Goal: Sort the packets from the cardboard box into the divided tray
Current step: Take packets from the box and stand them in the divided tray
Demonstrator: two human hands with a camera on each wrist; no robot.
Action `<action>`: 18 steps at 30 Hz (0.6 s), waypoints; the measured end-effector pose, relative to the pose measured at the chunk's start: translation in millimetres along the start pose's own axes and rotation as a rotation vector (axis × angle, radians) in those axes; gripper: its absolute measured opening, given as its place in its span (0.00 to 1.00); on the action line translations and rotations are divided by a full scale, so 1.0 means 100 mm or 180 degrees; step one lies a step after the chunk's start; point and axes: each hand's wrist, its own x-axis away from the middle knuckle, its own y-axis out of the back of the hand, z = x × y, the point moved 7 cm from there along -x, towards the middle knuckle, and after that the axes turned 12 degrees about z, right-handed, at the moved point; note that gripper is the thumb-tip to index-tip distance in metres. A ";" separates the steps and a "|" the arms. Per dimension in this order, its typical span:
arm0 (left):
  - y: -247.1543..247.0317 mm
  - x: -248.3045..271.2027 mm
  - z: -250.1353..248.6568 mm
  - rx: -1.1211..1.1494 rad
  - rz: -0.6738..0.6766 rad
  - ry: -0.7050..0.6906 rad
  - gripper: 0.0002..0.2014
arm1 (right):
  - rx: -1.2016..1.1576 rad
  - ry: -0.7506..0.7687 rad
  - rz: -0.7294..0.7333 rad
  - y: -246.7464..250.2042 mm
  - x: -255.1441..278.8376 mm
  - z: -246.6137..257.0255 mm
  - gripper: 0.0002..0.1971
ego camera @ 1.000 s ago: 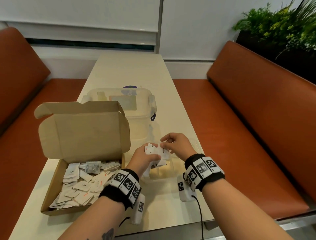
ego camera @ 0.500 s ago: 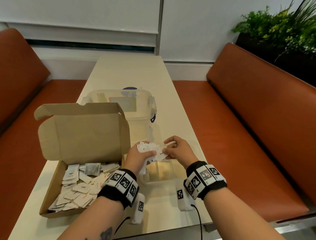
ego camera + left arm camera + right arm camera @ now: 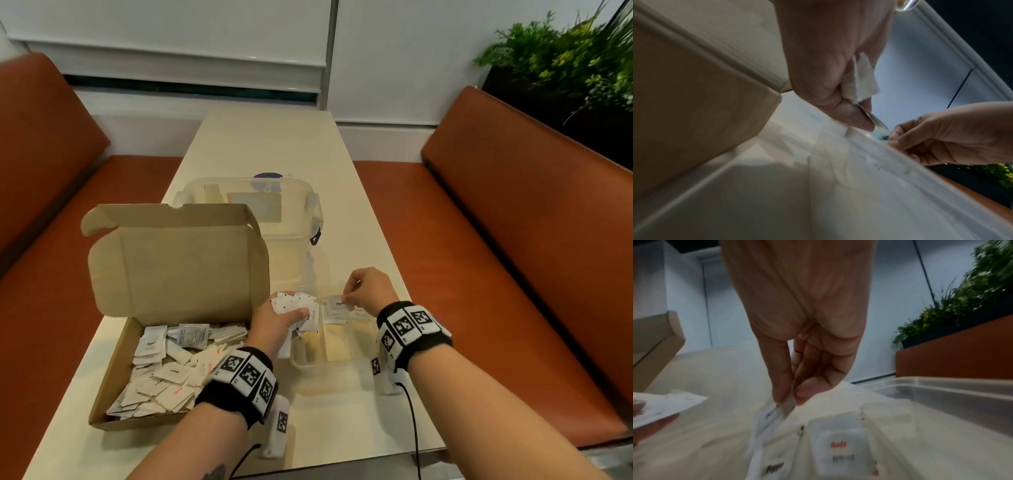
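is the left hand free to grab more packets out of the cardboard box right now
Probably not yet. The left hand sits just beside the open cardboard box with nothing between them, but it already grips a bunch of packets.

- Plain brown cardboard box [image 3: 178,260], its packets [image 3: 164,373] white with black or red lettering.
- Clear plastic divided tray [image 3: 329,359] on a cream bench [image 3: 267,144].
- Black wristbands [image 3: 414,329] carrying black-and-white square markers.
- Rust-orange seats [image 3: 534,219].
- Green plants [image 3: 561,61].

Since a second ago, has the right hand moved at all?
Yes. The right hand, pinching a packet, has drawn away from the left hand's bundle, rightward over the divided tray, farther from the cardboard box.
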 end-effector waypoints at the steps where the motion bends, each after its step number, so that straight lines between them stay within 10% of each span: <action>1: 0.01 0.00 0.02 0.0032 0.0013 0.0025 0.14 | 0.0161 -0.0022 0.0105 -0.05 -0.03 0.02 0.13; 18: 0.05 -0.09 0.15 0.0032 0.0075 0.0169 0.12 | 0.1769 -0.0248 0.0509 -0.28 -0.21 0.22 0.17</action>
